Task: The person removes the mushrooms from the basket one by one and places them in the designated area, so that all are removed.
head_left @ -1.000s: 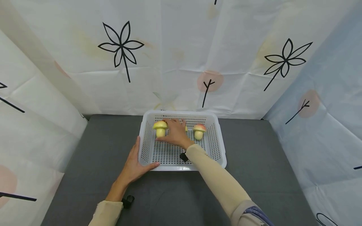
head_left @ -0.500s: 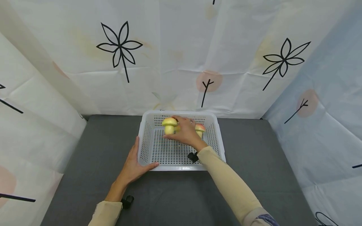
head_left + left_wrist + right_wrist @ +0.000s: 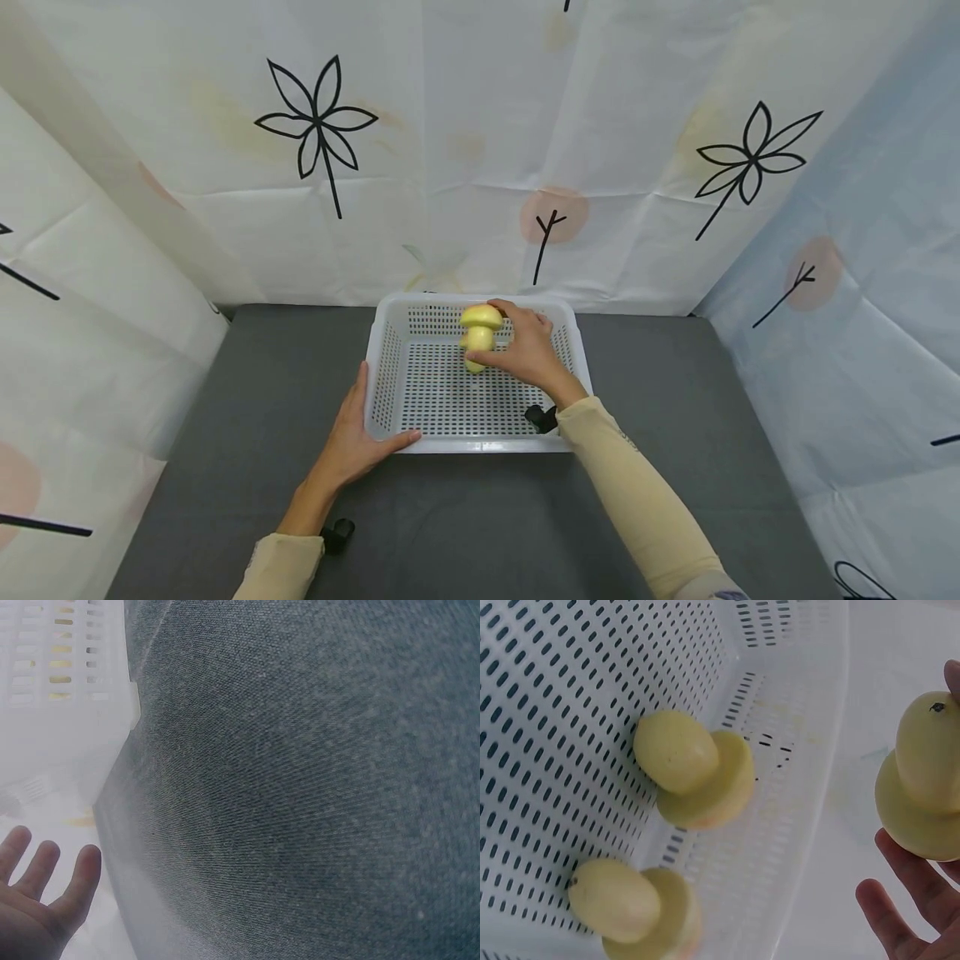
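My right hand (image 3: pixel 528 354) pinches a toy mushroom with a yellow cap (image 3: pixel 482 317), cap up, above the white perforated basket (image 3: pixel 480 447). Behind it in the head view, part of a second mushroom (image 3: pixel 475 367) peeks out inside the basket. The right wrist view shows two mushrooms lying on the basket floor, one mushroom (image 3: pixel 676 754) above another mushroom (image 3: pixel 615 900), beside the basket wall. My right hand covers one of these in the head view. At the basket's front left corner rests my left hand (image 3: pixel 352 446), fingers straight along the side and thumb on the front rim.
A dark grey cloth (image 3: pixel 480 533) covers the table under the basket. White printed curtains (image 3: pixel 465 167) stand right behind the basket and along both sides. A black wrist device (image 3: pixel 542 418) on my right wrist hangs over the basket's front part.
My right hand has lifted the yellow mushroom from the basket's left part and carried it rightward, past the second mushroom. It now hides the pink-capped mushroom. My left hand stays put.
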